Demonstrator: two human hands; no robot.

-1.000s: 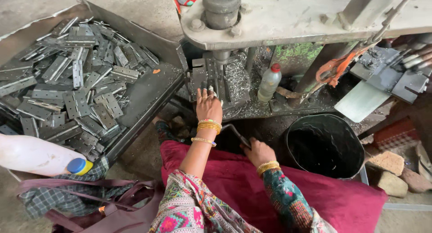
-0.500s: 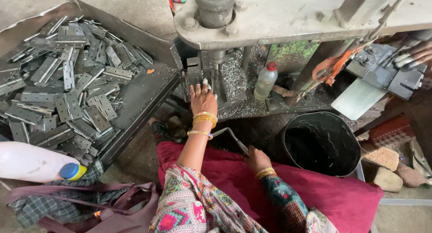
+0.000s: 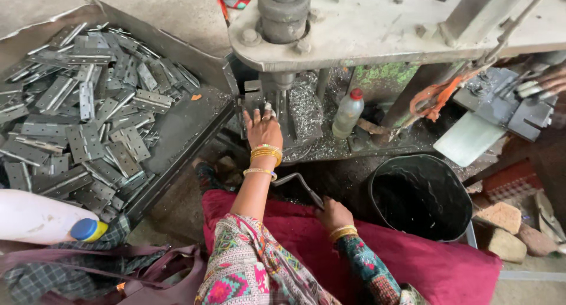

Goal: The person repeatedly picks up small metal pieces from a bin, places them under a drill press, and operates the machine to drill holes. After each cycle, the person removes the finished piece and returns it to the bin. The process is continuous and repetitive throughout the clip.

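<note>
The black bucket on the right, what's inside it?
The black bucket looks dark inside; only its ribbed inner wall shows. Nothing clearly lies in it, though the shadowed bottom is too dark to tell. The red cloth covers its near edge.

Grey metal hinges (image 3: 88, 128) in a dark tray (image 3: 177, 134); beside the tray, a white bottle (image 3: 41, 216) with blue cap. Maroon cloth (image 3: 413, 258), black bucket (image 3: 421, 196), floral multicoloured sleeves (image 3: 247, 258), gold bangles (image 3: 266, 155).

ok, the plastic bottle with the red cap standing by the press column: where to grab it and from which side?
Probably the mid body of the bottle, coming from the front right, the bucket side. It stands upright with its cap on, the press table overhangs it, and the left hand is busy at the die on its other side.
</note>
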